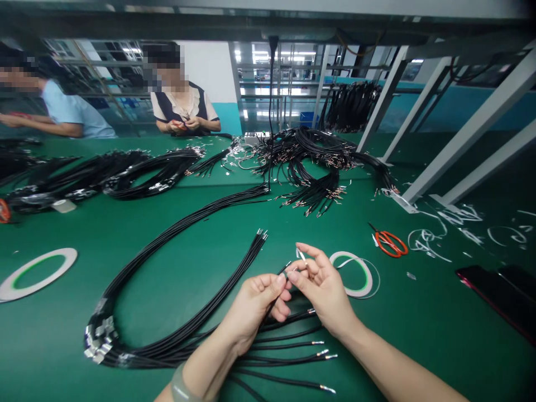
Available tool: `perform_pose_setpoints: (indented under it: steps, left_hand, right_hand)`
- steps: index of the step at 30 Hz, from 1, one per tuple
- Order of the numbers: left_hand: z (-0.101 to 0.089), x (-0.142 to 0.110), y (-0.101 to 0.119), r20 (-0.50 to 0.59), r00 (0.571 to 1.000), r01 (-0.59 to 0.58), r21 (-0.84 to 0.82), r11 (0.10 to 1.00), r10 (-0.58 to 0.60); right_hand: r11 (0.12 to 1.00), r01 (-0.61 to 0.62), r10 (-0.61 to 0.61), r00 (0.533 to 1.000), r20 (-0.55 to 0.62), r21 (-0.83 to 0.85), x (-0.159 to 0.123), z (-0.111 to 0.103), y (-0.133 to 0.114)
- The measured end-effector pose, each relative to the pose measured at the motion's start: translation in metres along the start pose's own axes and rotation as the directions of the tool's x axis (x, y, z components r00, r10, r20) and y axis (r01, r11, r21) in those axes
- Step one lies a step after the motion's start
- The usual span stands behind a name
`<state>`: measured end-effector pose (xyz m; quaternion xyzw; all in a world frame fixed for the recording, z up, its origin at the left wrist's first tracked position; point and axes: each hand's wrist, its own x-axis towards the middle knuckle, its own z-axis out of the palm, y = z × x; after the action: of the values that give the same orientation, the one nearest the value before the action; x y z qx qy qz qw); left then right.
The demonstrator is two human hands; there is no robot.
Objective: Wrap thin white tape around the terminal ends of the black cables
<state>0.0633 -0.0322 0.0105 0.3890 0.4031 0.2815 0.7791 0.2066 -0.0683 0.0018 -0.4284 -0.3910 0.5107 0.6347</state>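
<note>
My left hand (255, 310) is closed around a thin black wire (285, 269), whose tip pokes up past the fingers. My right hand (320, 290) sits just beside it, with thumb and fingers pinching a small silvery strip (300, 255). I cannot tell if the strip is tape or a metal terminal. Under both hands lies a fan of black wires with metal terminals (285, 352). A long looped bundle of black wires (176, 329), its ends wrapped in silvery bands, curves to the left of my hands. A white tape roll (363, 288) lies to the right of my right hand.
Heaps of black wire bundles (310, 162) cover the green bench's far side. Orange-handled scissors (389, 244), tape scraps, a second tape roll (37, 273) and a dark phone (498, 296) lie around. White frame legs (473, 134) stand at right. Two co-workers (182, 103) sit beyond.
</note>
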Motion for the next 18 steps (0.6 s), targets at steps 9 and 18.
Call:
perform_pose_setpoints:
  steps: [9, 18]
  left_hand:
    - [0.006, -0.004, -0.01, 0.068, 0.984, -0.177, 0.329, 0.928, 0.163]
    - [-0.004, 0.009, -0.016, 0.051, 0.761, -0.29, 0.918, 0.269, 0.647]
  right_hand:
    - [0.993, 0.052, -0.057, 0.997, -0.044, -0.105, 0.007, -0.017, -0.004]
    - [0.976, -0.026, -0.013, 0.984, -0.177, -0.216, 0.006, -0.023, 0.003]
